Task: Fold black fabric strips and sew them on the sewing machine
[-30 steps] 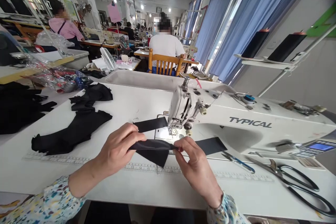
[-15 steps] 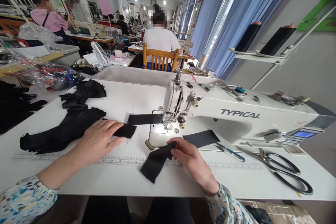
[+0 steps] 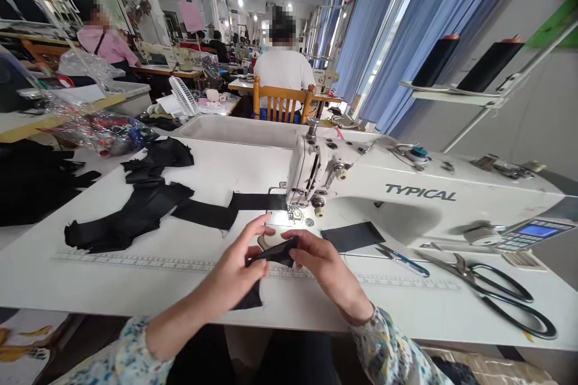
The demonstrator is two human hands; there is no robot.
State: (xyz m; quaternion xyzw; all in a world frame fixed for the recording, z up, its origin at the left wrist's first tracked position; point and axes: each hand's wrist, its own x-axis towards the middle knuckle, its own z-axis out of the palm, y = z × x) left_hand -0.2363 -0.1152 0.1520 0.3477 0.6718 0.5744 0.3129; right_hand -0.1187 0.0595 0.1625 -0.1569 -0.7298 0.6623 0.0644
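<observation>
My right hand (image 3: pixel 327 264) pinches one end of a black fabric strip (image 3: pixel 282 252) above the front of the table. My left hand (image 3: pixel 237 261) has its thumb over the strip's other part, with the forefinger stretched out above; its lower fingers are hidden. Part of the strip hangs below the left hand. Beyond my hands, another black strip (image 3: pixel 259 201) runs under the needle area of the white sewing machine (image 3: pixel 388 186). Joined or overlapping black pieces (image 3: pixel 205 213) trail left from it. A flat dark piece (image 3: pixel 352 236) lies right of the needle.
Large scissors (image 3: pixel 474 280) and small blue-handled snips (image 3: pixel 404 260) lie at the right. A ruler scale (image 3: pixel 180 263) runs along the table. Crumpled black fabric (image 3: pixel 130 216) is at the left. Black thread cones (image 3: pixel 436 61) stand at upper right. Other people sit ahead.
My left hand has left the black pieces at the left and come right to the strip in my right hand. That strip is now folded between both hands. The view has shifted slightly.
</observation>
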